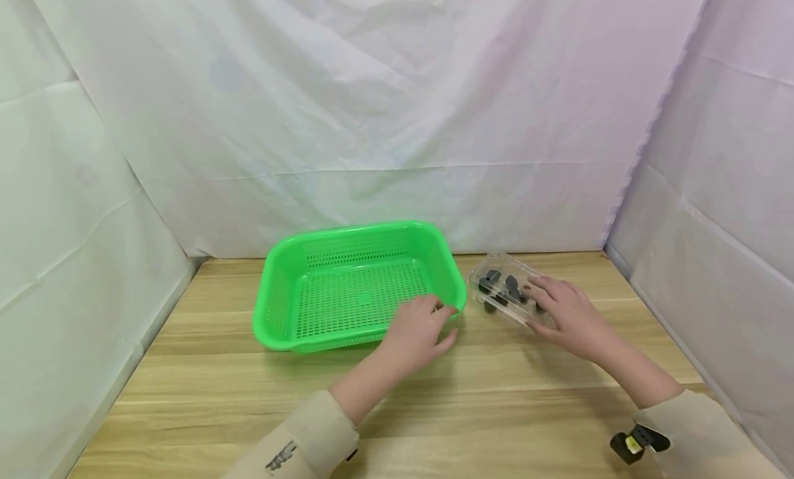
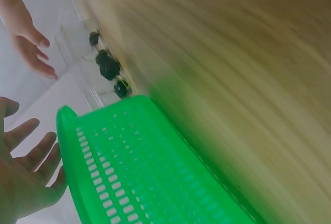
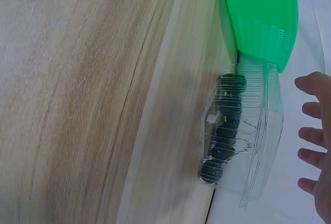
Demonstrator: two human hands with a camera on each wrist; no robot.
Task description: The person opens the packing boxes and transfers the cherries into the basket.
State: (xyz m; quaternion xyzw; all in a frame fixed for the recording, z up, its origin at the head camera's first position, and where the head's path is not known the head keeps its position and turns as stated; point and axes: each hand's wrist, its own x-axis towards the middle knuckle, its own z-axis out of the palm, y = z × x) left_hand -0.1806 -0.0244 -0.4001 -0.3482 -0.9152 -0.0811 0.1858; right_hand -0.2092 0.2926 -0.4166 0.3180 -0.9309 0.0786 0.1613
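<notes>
My left hand (image 1: 414,331) hovers by the front right corner of a green perforated plastic basket (image 1: 356,232), fingers loosely bent and grasping nothing. In the left wrist view its spread fingers lie close to the basket's rim. Right of the basket is a clear plastic box (image 3: 258,131) holding several small, dark, roundish pieces (image 1: 512,286). Over the box's right end my right hand (image 1: 571,317) reaches with fingers apart. The right wrist view shows a gap between those fingers and the box.
A wood-grain table (image 1: 205,389) carries the basket and the box. White cloth (image 1: 384,120) hangs behind them, with white sheeting on the left and right. A small dark device (image 1: 639,443) is strapped at the right sleeve.
</notes>
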